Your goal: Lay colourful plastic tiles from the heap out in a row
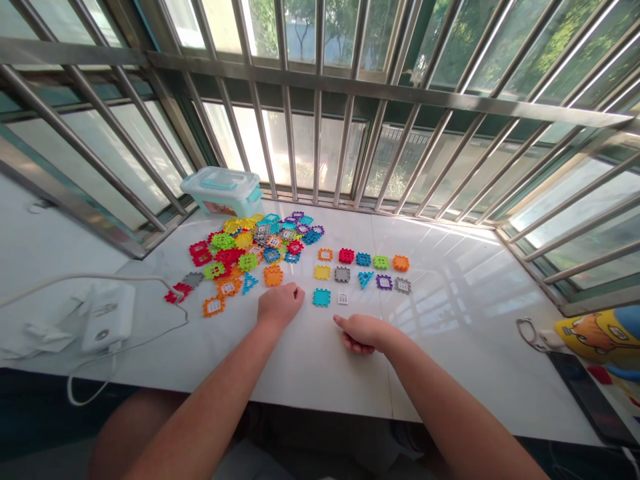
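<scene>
Logging a head-camera view over a white stone counter (445, 320). Noting the left hand (280, 303) knuckles-up at the near edge of a heap of interlocking plastic tiles (245, 243), fingers curled under, no tile visible in them; whether anything sits beneath the palm, impossible to tell. Noting the right hand (363, 333) half-curled and empty, index finger (340, 321) extended leftward, just short of a small white tile (343, 298) and a teal square tile (322, 297).

Heap mixed in colour: red, yellow, blue, purple, grey. An orange tile (273, 275) and a blue triangular tile (249, 283) at its near edge, close to the left hand. Right of the heap, three rows of tiles (342, 274), all flat and spaced apart, the nearest row only two tiles long.

Step in hand, judged from the layout: setting tiles out singly from heap to rows. Next move calling for fingers closing on one flat tile by its toothed edge, clear of its neighbours.

Behind the heap, a teal-lidded plastic storage box (223, 192) against steel window bars (317, 133).
</scene>
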`<control>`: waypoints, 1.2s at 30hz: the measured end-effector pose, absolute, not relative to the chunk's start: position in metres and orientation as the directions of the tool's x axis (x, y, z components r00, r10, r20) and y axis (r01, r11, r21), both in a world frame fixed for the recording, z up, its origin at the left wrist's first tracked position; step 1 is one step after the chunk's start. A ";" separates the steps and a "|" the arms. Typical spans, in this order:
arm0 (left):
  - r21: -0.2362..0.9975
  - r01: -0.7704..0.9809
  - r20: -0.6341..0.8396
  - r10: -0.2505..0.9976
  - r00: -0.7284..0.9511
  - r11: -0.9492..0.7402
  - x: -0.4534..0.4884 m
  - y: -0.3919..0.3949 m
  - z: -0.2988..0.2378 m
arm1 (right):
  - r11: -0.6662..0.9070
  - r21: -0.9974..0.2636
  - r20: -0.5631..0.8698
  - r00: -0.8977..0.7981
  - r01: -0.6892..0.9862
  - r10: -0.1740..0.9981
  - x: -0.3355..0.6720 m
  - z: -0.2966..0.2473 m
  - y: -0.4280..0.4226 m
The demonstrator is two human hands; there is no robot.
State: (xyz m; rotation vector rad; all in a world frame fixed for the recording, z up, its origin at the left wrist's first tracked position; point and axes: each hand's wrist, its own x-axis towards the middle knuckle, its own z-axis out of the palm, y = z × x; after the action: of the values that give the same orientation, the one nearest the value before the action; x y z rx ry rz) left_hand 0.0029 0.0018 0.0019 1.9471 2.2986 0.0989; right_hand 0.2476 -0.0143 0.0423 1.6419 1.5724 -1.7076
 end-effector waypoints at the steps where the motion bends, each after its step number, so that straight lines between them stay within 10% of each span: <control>1: 0.134 0.977 -0.059 0.985 -0.161 0.167 0.003 0.002 0.003 | -0.338 -0.452 -0.853 -0.290 0.825 0.433 0.246 0.042 -0.013; 11: 0.136 0.976 -0.071 0.984 -0.161 0.169 0.005 -0.003 0.007 | -0.228 -0.327 -0.905 -0.234 0.917 0.355 0.236 0.040 -0.001; 31: 0.146 0.975 -0.067 0.985 -0.158 0.166 0.004 0.001 0.005 | -0.230 -0.558 -0.800 -0.443 0.797 0.404 0.250 0.060 -0.019; 36: 0.142 0.978 -0.045 0.988 -0.148 0.153 0.003 0.001 0.001 | -0.166 -0.563 -0.649 -0.309 0.809 0.695 0.288 0.072 -0.025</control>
State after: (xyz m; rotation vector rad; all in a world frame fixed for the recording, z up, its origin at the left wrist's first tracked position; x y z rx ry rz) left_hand 0.0028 0.0015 0.0013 1.9619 2.2857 0.1183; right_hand 0.2884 -0.0248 0.0725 1.7727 1.9486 -1.4876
